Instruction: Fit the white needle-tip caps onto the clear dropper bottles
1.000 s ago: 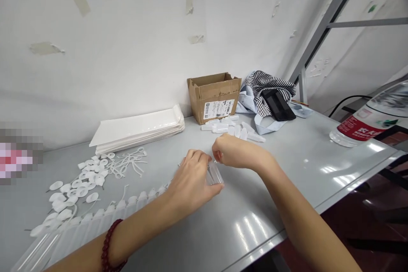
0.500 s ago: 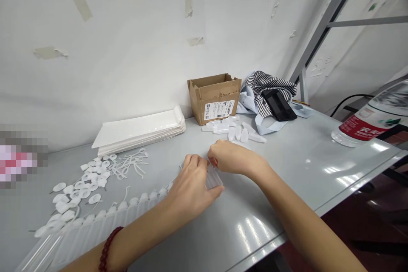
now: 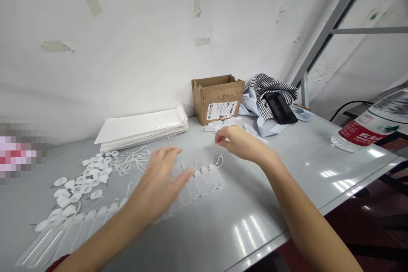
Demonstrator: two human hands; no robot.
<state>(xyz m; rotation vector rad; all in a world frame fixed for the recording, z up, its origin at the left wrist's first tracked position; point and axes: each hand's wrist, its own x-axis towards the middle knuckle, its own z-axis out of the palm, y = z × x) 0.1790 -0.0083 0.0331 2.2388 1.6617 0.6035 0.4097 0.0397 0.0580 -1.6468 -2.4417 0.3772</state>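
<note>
Loose white caps (image 3: 86, 180), then the left hand (image 3: 164, 174), spread and holding nothing, over a row of plastic tubes (image 3: 208, 178) on the table (image 3: 245, 195); the right hand (image 3: 234, 139) curls nearby, whether around something I can't tell.

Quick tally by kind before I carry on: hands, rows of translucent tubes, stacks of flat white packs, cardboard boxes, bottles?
Left hand and right hand: 2
Row of translucent tubes, partly hidden: 1
White stack: 1
Cardboard box: 1
Bottle: 1
Total: 6
</note>
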